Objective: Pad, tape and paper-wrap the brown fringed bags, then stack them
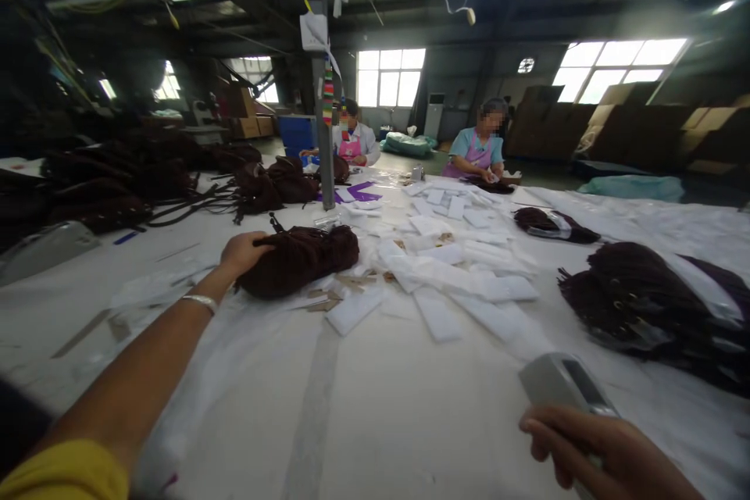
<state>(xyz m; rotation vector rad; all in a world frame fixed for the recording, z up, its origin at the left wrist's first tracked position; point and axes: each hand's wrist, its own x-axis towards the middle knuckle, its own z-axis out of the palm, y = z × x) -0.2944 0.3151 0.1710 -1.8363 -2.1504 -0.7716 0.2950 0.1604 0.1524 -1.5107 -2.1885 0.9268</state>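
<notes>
My left hand grips the top edge of a dark brown bag on the white table, with its fingers partly hidden behind the bag. At the lower right my right hand is closed on a grey tape dispenser, its fingertips curled beside the body. White foam strips and bits of brown paper lie just right of the bag. Clear plastic sheets spread to its left.
Dark brown bags pile up at the left; wrapped ones sit at the right. A metal post rises mid-table. Two people work at the far side. A grey box-like object stands at the left.
</notes>
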